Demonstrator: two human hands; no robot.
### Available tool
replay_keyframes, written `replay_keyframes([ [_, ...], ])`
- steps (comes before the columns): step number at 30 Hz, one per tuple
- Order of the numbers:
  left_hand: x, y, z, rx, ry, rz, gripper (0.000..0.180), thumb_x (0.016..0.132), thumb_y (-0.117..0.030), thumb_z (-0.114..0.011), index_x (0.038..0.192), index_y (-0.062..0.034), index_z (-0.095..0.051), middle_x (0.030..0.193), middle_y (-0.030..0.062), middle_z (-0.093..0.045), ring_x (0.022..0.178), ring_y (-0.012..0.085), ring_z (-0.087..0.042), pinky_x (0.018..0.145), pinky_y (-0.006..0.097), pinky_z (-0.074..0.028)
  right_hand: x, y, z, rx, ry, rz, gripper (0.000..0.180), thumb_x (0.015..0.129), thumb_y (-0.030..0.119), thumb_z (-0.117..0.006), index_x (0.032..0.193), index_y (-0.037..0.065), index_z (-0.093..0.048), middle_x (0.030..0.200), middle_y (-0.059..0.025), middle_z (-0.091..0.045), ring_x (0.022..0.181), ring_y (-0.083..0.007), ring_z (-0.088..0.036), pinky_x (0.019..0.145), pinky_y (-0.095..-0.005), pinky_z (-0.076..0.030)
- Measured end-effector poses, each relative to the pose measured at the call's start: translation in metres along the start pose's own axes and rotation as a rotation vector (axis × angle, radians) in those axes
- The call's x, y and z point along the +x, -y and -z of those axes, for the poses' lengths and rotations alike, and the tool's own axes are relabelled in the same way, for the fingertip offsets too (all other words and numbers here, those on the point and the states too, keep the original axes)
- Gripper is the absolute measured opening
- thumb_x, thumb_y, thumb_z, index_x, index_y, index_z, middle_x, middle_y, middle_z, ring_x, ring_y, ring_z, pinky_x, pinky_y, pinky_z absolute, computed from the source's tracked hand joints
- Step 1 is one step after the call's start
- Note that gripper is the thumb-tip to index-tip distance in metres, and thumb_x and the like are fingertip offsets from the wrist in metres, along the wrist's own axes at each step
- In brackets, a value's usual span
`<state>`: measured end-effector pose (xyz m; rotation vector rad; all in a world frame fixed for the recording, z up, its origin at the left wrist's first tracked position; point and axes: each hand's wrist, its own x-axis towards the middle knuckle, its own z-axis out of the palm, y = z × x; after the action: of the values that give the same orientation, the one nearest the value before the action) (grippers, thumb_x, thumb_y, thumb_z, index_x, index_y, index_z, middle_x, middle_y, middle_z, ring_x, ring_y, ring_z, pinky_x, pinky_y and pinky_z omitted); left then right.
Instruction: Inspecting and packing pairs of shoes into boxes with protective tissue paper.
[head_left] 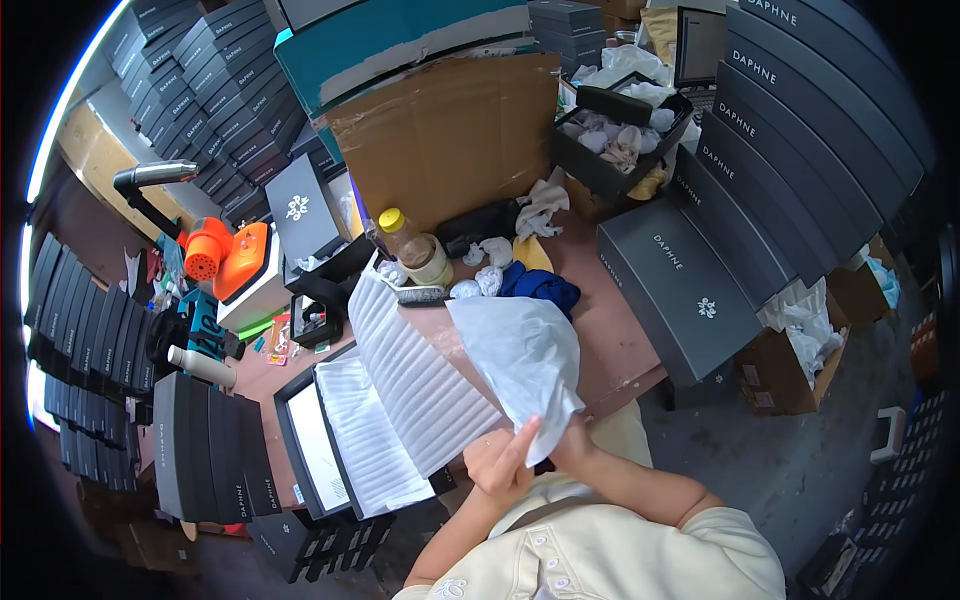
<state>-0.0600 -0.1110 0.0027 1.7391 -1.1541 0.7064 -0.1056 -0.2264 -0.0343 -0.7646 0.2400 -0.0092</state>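
Observation:
My left hand (500,458) and my right hand (568,445) together pinch the lower edge of a white cloth bag (520,355), held up over the table's near edge. The right hand is mostly hidden behind the fabric. Just left of it, a stack of ribbed white paper sheets (405,385) lies across an open dark box (300,440). A blue cloth (540,285) and crumpled white tissue (480,270) lie behind the bag.
Stacks of dark grey boxes (700,270) stand at right and several more at left (210,450). A large cardboard sheet (450,130), a yellow-capped bottle (415,245), an orange device (225,255) and a black bin of white wrappings (615,135) crowd the brown table (600,340).

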Motion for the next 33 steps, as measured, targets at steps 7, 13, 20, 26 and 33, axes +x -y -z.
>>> replay_keyframes([
  [7,0.069,0.047,0.03,-0.262,-0.538,0.694,0.024,0.094,-0.019,-0.055,0.102,0.0021,-0.065,0.078,-0.0004,-0.06,0.066,0.005,-0.05,0.059,0.018,-0.039,-0.018,0.096,-0.064,-2.032,0.123,0.659,0.024,0.08,0.024,-0.057,0.084,0.0,-0.061,0.083,-0.0118,-0.061,0.088,-0.0252,-0.058,0.073,-0.0364,-0.045],
  [13,0.106,0.048,0.06,-0.66,-0.595,0.661,0.019,0.097,-0.022,-0.049,0.094,-0.0042,-0.052,0.077,0.0007,-0.055,0.068,0.005,-0.05,0.059,0.018,-0.041,-0.056,0.127,-0.087,-1.353,0.417,1.313,0.016,0.073,0.005,-0.061,0.089,0.004,-0.062,0.086,-0.0083,-0.06,0.084,-0.0226,-0.057,0.071,-0.0349,-0.047],
  [20,0.095,0.038,0.05,-2.019,-0.072,0.546,0.015,0.092,-0.022,-0.053,0.088,-0.0137,-0.042,0.069,0.0045,-0.05,0.072,0.0189,-0.048,0.059,0.033,-0.043,0.034,0.113,-0.05,-1.097,0.364,0.913,0.051,0.074,0.018,-0.073,0.119,0.004,-0.053,0.122,-0.013,-0.052,0.118,-0.0247,-0.048,0.09,-0.0365,-0.044],
  [26,0.093,0.04,0.065,-1.516,-0.289,0.627,0.023,0.094,-0.023,-0.043,0.103,-0.0017,-0.043,0.087,0.0136,-0.056,0.093,0.025,-0.053,0.081,0.037,-0.045,0.035,0.065,-0.023,-0.919,0.221,0.532,0.047,0.074,0.023,-0.075,0.11,0.002,-0.055,0.098,-0.0129,-0.063,0.093,-0.0253,-0.062,0.081,-0.0343,-0.048],
  [33,0.074,-0.022,0.05,0.096,0.371,0.219,0.062,0.084,-0.042,-0.051,0.134,-0.0066,-0.046,0.137,0.0181,-0.044,0.128,0.0381,-0.038,0.106,0.053,-0.019,0.007,0.107,0.0,-1.287,-0.27,0.583,0.035,0.061,0.02,-0.077,0.087,0.002,-0.061,0.081,-0.0137,-0.063,0.078,-0.0344,-0.059,0.076,-0.0383,-0.045],
])
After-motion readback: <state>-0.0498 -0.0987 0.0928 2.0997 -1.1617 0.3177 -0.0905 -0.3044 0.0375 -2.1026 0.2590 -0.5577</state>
